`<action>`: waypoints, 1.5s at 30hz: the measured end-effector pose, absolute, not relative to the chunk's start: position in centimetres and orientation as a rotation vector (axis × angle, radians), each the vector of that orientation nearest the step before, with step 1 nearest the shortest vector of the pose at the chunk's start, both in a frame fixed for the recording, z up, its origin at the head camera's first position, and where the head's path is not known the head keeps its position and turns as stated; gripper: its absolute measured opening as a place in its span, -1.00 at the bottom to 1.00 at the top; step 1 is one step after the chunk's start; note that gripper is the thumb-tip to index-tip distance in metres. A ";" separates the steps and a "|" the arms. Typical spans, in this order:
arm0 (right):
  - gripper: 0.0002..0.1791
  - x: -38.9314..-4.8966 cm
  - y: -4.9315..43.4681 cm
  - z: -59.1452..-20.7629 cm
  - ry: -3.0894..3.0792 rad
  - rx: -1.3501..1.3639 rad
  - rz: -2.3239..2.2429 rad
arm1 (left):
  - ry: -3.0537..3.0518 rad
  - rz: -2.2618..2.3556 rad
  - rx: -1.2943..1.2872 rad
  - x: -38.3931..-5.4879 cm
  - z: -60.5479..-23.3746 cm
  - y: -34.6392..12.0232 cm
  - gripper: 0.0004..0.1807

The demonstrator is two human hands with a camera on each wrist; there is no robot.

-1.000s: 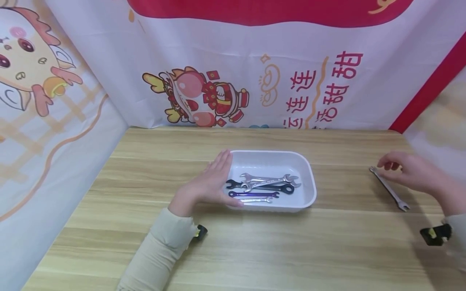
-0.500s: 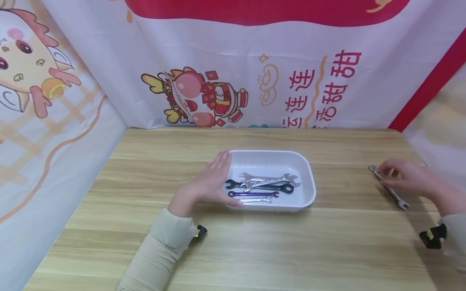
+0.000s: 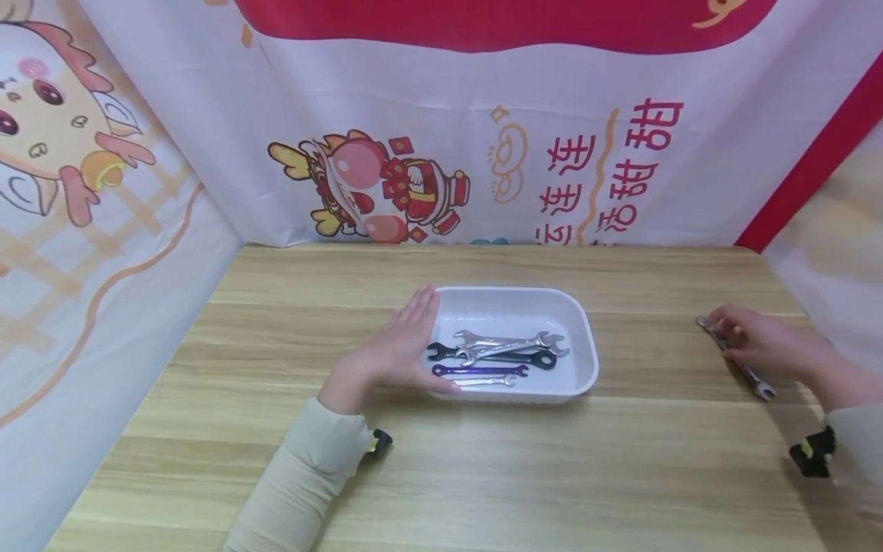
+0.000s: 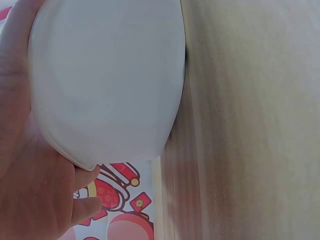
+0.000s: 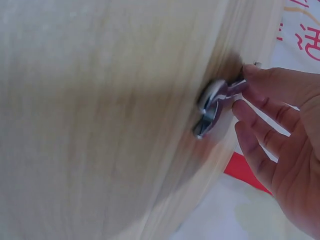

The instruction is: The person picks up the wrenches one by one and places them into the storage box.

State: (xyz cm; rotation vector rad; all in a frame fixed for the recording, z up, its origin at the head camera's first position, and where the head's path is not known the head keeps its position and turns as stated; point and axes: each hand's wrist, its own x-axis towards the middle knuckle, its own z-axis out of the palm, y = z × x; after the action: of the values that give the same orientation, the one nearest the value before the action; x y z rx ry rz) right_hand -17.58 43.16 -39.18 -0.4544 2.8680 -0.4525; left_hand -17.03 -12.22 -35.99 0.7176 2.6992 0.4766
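A white plastic tray [image 3: 585,360] sits mid-table with several wrenches inside: silver ones, a black wrench [image 3: 545,359] and a purple wrench [image 3: 483,370]. My left hand [image 3: 396,345] rests against the tray's left end, fingers straight along it and thumb at the near corner. In the left wrist view the tray wall [image 4: 107,90] fills much of the picture beside the palm [image 4: 35,175]. At the table's right, my right hand [image 3: 776,349] pinches a silver wrench [image 3: 755,383] between thumb and fingers. The right wrist view shows that wrench's jaw end [image 5: 212,102], somewhat blurred, sticking out past the fingertips.
The wood-grain table [image 3: 538,475] ends at a printed cloth backdrop [image 3: 428,92] at the back. More printed cloth stands at the left [image 3: 83,230] and right sides. A black wrist device [image 3: 814,452] sits at my right cuff.
My right hand has come slightly left and down over the lone wrench, its fingers closing around the shaft. The left hand and the tray stay put.
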 end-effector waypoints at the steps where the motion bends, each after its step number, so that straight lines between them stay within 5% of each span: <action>1: -0.54 -17.5 43.0 -39.2 2.878 -0.481 -0.454 | 2.699 0.476 0.718 -17.0 -36.0 -12.2 0.63; 45: -0.83 -17.6 42.5 -39.5 2.802 -0.490 -0.561 | 2.703 0.459 0.728 -17.0 -36.0 -12.3 0.63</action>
State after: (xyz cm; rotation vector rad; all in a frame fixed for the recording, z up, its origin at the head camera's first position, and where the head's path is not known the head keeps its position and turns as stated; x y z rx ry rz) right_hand -17.58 42.53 -39.51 -0.4898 2.8022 -0.5606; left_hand -16.97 -12.26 -35.98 0.7277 2.7028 0.4587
